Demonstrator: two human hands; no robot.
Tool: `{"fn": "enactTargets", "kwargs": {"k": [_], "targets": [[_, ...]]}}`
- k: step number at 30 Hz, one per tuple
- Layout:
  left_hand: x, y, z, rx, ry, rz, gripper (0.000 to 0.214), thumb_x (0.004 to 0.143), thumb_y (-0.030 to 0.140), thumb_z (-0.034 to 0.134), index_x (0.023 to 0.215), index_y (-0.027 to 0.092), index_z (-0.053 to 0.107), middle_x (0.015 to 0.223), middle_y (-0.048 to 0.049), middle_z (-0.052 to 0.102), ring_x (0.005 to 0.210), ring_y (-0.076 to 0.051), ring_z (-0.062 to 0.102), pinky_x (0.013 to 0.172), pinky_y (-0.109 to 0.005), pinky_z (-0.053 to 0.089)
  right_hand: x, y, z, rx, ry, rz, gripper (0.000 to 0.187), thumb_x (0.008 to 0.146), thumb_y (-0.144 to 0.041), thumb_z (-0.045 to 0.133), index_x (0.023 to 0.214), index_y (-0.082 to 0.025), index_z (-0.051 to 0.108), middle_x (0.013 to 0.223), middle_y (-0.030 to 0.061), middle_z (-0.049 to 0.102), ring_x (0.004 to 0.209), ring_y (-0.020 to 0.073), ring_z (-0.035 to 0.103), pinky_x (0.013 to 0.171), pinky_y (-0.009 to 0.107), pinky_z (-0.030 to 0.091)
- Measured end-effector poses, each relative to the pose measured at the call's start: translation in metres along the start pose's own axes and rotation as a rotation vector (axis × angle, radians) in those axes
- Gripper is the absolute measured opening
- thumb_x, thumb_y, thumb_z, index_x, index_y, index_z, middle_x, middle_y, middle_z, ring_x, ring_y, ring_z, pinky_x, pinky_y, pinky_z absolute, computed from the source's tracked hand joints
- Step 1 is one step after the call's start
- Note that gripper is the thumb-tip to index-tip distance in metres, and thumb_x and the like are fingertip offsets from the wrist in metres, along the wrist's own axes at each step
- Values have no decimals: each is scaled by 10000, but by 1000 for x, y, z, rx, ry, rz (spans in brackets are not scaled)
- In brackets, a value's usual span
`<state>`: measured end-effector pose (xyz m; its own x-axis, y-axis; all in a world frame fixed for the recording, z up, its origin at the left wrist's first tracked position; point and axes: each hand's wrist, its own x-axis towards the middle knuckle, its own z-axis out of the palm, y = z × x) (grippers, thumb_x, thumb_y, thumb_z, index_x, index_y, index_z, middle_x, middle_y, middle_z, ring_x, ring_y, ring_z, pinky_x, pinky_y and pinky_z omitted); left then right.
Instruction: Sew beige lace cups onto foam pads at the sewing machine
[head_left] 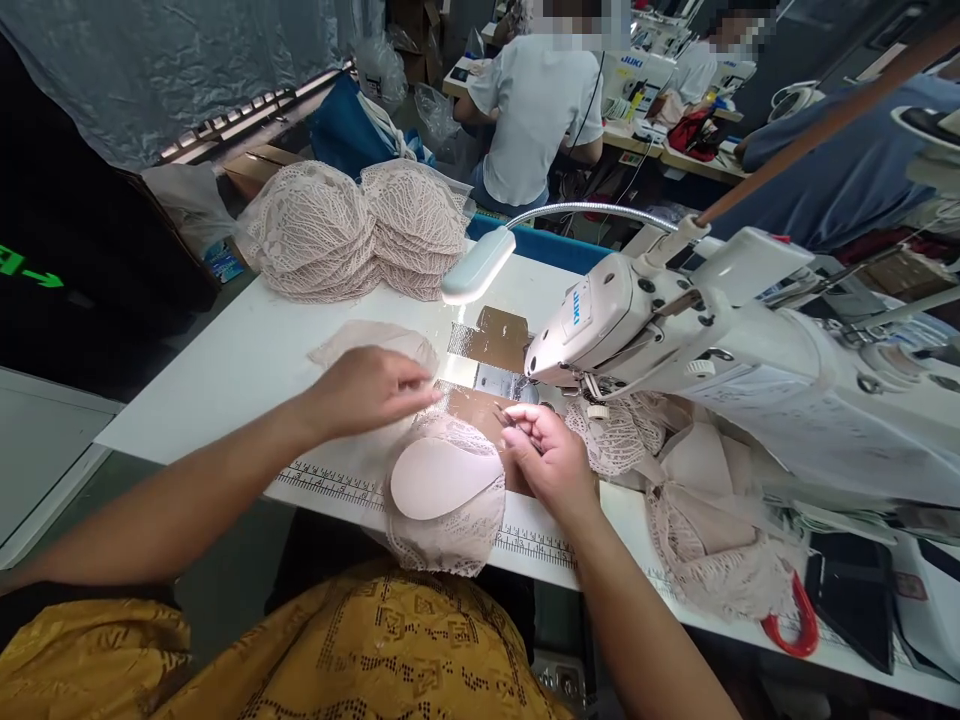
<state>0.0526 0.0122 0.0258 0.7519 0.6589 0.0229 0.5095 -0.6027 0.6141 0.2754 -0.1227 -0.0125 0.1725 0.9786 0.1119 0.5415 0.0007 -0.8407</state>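
A beige padded cup (439,477) lies on a piece of lace (457,535) at the table's front edge. My left hand (367,388) rests on a second beige cup piece (375,340) just behind it, fingers stretched forward and together. My right hand (544,455) sits at the lace's right edge, fingers pinched on a small thread snip (504,417) near the sewing machine's needle area (592,390).
A white Juki sewing machine (720,350) with a gooseneck lamp (480,265) fills the right side. Stacked lace cups (360,235) stand at the table's back. More lace pieces (705,520) pile right of my hand. Other people sit at machines behind.
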Motion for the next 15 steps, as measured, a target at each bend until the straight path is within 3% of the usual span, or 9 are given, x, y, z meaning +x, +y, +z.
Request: {"fn": "enactTargets", "kwargs": {"k": [2, 4, 7, 11, 13, 15], "targets": [[13, -15, -7, 135, 113, 1, 438, 870, 448, 521, 1154, 147, 665, 1183, -118, 649, 1087, -273, 572, 936, -350, 417, -2, -7, 10, -94, -110, -166, 321, 850, -346, 630, 1155, -248, 612, 990, 69, 683, 857, 222, 626, 746, 349, 504], [29, -30, -7, 252, 110, -54, 532, 816, 431, 560, 1266, 148, 581, 1347, -136, 541, 1236, -315, 472, 1010, -392, 372, -3, -14, 23, -190, -283, -359, 323, 840, -226, 594, 1159, -274, 618, 1064, 71, 675, 864, 209, 626, 730, 320, 498], [48, -43, -2, 249, -22, -190, 459, 751, 394, 592, 1143, 157, 616, 1154, -122, 629, 1054, -301, 566, 863, -352, 430, -5, -15, 33, -363, -467, -492, 271, 768, -85, 548, 938, -263, 662, 1013, 45, 672, 717, 156, 589, 607, 264, 436], [48, -43, 6, 31, -119, -183, 195, 770, 355, 543, 751, 173, 610, 727, -30, 612, 707, -200, 572, 615, -275, 382, -11, -3, 2, -486, -519, -347, 215, 622, -5, 543, 677, -211, 568, 851, 31, 642, 684, 152, 551, 561, 247, 374], [42, -40, 10, -229, -132, -169, 192, 770, 356, 552, 708, 175, 567, 669, 0, 563, 629, -161, 533, 559, -255, 358, -16, 3, -21, -481, -513, -205, 210, 617, 3, 510, 618, -207, 520, 738, 14, 602, 635, 144, 524, 538, 243, 357], [37, -36, 15, -486, -139, -177, 188, 760, 355, 582, 724, 173, 558, 661, 14, 544, 594, -138, 509, 541, -242, 358, -18, 5, -37, -361, -478, -102, 184, 696, -36, 503, 664, -210, 553, 715, 8, 598, 657, 154, 545, 579, 256, 400]]}}
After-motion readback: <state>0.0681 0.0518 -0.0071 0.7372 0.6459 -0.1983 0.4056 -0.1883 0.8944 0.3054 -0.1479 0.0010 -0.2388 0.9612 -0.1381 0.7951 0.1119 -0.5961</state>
